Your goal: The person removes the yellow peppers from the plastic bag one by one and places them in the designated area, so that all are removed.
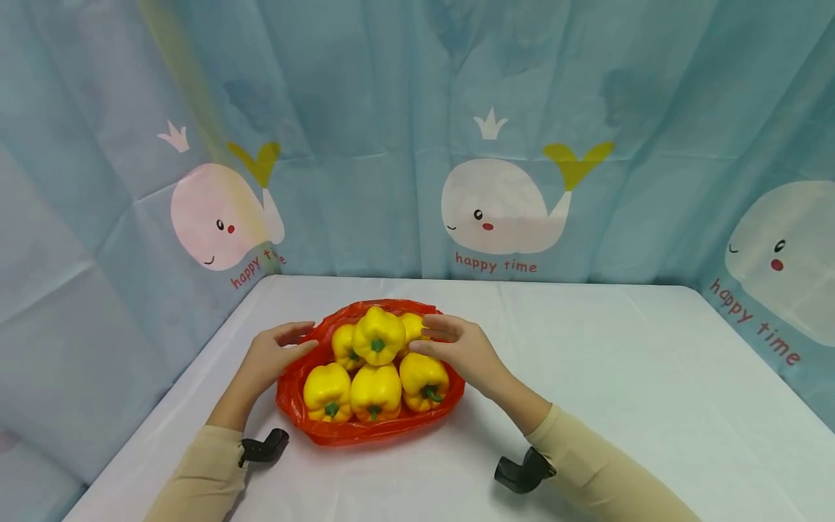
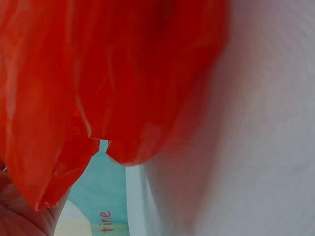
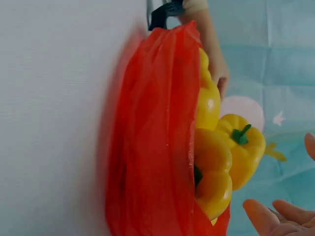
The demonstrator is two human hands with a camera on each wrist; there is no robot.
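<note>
Several yellow bell peppers (image 1: 376, 392) with green stems are heaped in a red plastic bag (image 1: 339, 433) whose mouth is spread wide on the table. My left hand (image 1: 272, 357) is at the bag's left rim, fingers relaxed and pointing inward over it. On the other side my right hand (image 1: 464, 351) reaches over the right rim, its fingertips overlapping a back pepper in the head view. Seen from the right wrist, the right fingers (image 3: 290, 214) are loosely extended beside the peppers and grip nothing. Red bag wall (image 2: 113, 69) fills much of the left wrist view.
A white cloth covers the table (image 1: 607, 377). Blue curtains (image 1: 365, 87) printed with whales stand behind it and at both sides. A black wrist mount (image 1: 264, 446) is strapped on the left sleeve, another black mount (image 1: 522, 471) on the right.
</note>
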